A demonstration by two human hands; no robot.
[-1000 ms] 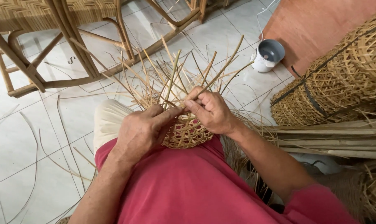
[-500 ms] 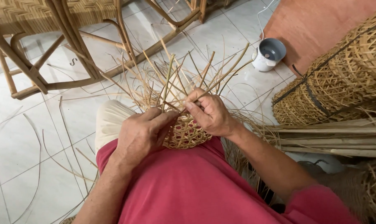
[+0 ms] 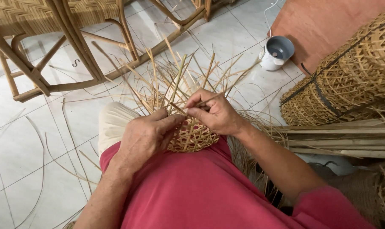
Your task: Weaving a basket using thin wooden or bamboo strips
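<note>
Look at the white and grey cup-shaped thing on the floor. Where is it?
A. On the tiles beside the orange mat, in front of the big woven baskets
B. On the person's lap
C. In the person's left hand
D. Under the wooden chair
A: the white and grey container stands on the tiled floor at the edge of the orange mat, near the large woven baskets, away from both hands.

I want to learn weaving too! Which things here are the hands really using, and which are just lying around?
In use:
- left hand, steadying the small woven basket
- right hand, pinching a thin cane strip
- loose upright strips sticking out of the basket

Just lying about:
- white cup on the tiled floor
- stack of big woven baskets
- wooden chair frame
- stray strips on the floor
</note>
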